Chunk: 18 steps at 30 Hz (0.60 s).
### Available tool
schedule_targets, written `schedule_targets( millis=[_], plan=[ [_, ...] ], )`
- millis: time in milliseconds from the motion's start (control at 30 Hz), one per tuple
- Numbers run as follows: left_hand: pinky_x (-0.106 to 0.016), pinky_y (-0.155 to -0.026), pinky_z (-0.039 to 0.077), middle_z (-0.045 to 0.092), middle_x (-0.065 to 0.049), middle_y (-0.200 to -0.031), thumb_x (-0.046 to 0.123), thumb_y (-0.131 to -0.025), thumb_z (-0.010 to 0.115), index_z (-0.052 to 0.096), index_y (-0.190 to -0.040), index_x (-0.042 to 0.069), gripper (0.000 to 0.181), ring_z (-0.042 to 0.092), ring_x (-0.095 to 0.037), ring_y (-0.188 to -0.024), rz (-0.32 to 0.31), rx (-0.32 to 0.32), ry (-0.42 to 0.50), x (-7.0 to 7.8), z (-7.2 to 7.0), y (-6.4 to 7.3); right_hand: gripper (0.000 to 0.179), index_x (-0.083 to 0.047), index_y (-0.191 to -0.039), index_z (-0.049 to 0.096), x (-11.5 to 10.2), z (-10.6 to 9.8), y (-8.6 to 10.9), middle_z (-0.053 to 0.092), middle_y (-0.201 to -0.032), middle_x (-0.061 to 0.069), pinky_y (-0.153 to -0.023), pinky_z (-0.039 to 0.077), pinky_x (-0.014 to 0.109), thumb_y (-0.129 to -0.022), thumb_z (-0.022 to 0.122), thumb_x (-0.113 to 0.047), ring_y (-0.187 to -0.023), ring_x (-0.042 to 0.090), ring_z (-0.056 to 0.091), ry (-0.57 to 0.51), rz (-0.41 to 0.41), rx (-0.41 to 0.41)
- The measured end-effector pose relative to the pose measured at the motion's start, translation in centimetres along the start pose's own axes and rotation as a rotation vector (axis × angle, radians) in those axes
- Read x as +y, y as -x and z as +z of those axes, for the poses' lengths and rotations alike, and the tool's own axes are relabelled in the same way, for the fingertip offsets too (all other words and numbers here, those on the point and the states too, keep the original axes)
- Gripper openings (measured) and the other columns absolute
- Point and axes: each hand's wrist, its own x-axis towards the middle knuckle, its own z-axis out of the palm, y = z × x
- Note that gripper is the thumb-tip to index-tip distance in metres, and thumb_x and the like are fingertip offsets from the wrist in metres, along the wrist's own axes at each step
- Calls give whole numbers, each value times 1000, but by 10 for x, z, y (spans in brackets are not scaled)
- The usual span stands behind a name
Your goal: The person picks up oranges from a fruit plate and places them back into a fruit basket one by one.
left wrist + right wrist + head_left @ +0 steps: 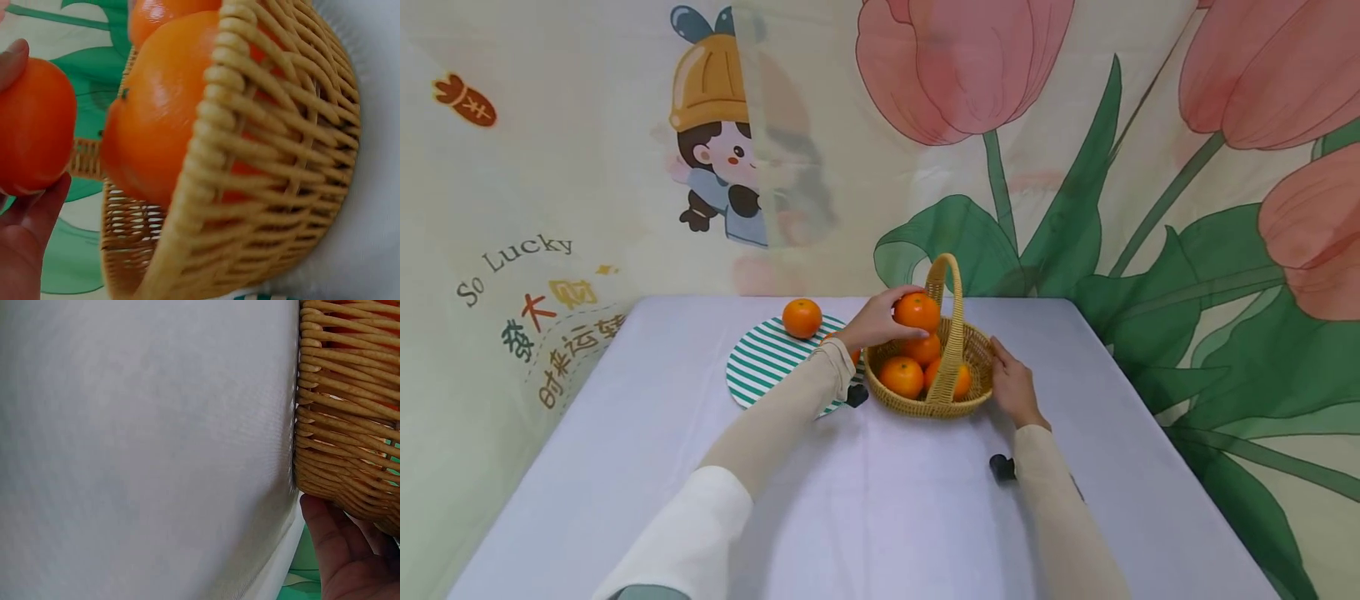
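My left hand (880, 321) pinches a mandarin orange (917, 311) over the wicker basket (917, 408), thumb on one side and fingers on the other. In the left wrist view the held mandarin (34, 128) is left of the basket's rim, apart from the fruit inside. Several mandarins (901, 377) lie in the basket, partly behind its tall handle (951, 333). My right hand (1017, 383) touches the basket's right side with extended fingers; in the right wrist view its fingertips (315, 509) are against the woven wall (350, 425).
A round green-and-white striped mat (760, 358) lies left of the basket. One mandarin (802, 318) sits near its back edge, another is mostly hidden behind the left hand. White cloth (880, 517) covers the table; a printed backdrop hangs behind it.
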Motion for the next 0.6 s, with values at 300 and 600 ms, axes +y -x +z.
schedule_targets(
  millis=[300,600],
  plan=[
    [-31,-86,52,56,-2,-126,29,-76,85,48,-141,23,75,58,-18,-104,40,-53,7,2,35,-20,48,-17,-154,27,1,2,-1,32,-154,12,-113,27,48,-107,30,-18,-141,31,30,7,10,-8],
    [-31,-84,52,59,-1,-123,38,-75,84,49,-140,19,76,60,-16,-99,92,-64,-27,0,57,-37,47,-18,-154,29,-3,1,-2,33,-154,9,-114,26,46,-107,31,-18,-141,29,31,-8,14,5]
  ],
)
